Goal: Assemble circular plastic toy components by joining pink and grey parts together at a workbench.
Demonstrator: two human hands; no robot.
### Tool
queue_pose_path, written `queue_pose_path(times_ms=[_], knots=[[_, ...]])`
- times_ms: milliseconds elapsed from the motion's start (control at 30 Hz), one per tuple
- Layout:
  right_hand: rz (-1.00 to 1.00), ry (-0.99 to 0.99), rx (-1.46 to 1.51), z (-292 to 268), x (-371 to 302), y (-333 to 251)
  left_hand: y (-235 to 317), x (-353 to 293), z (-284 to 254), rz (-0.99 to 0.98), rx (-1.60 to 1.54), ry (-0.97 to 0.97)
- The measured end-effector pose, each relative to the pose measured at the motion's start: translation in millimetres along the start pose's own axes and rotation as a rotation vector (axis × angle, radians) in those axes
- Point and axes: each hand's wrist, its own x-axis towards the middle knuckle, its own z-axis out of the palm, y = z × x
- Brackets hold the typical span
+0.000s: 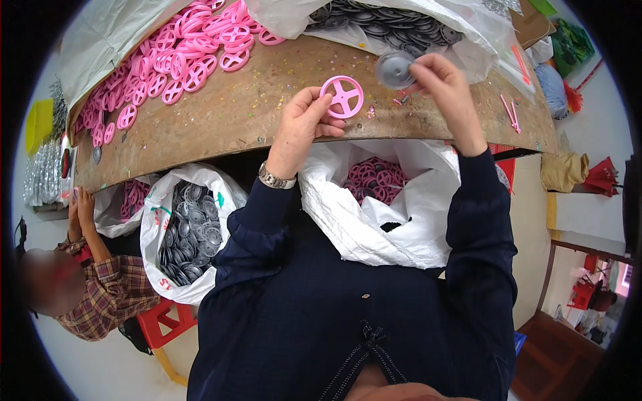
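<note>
A worn brown table (227,130) spans the upper frame; a red stool (149,326) stands lower left, a pale wall (614,120) right.

We have a brown wooden tabletop (221,117); on it a pink wheel heap (177,53), white plastic (281,17) bearing grey discs (401,28), tiny pink bits (400,101), pink sticks (507,110).

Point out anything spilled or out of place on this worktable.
Colored specks litter the wooden tabletop, looking like spilled debris. One gray disc lies at the left beside the pink spoked wheels, away from the heaped gray discs, so it looks stray.
</note>
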Motion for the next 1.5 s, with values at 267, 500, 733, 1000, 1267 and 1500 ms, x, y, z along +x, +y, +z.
queue_pose_path(times_ms=[267,500,733,1000,1267,1500], knots=[[0.186,-0.106,0.118,53.5,-36.6,-14.3,-0.2,-4.8,20.7,0.036,0.016,-0.034],[-0.037,-0.002,-0.371,64.1,-42.8,-20.6,-9.6,-11.0,16.2,0.172,0.146,-0.051],[0.139,-0.168,0.193,63.3,-52.4,-16.4,-12.0,-18.5,18.4,0.143,0.029,-0.127],[0.069,-0.055,0.112,71.5,-65.4,-19.5,-16.0,-23.6,28.9,0.371,0.289,-0.046],[0.152,-0.079,0.184,64.9,-62.9,-12.2,-7.7,-24.1,31.5,0.101,0.200,-0.122],[0.142,-0.131,0.130,71.2,-65.9,-12.9,-6.6,-26.6,30.7,0.103,0.286,-0.105]])
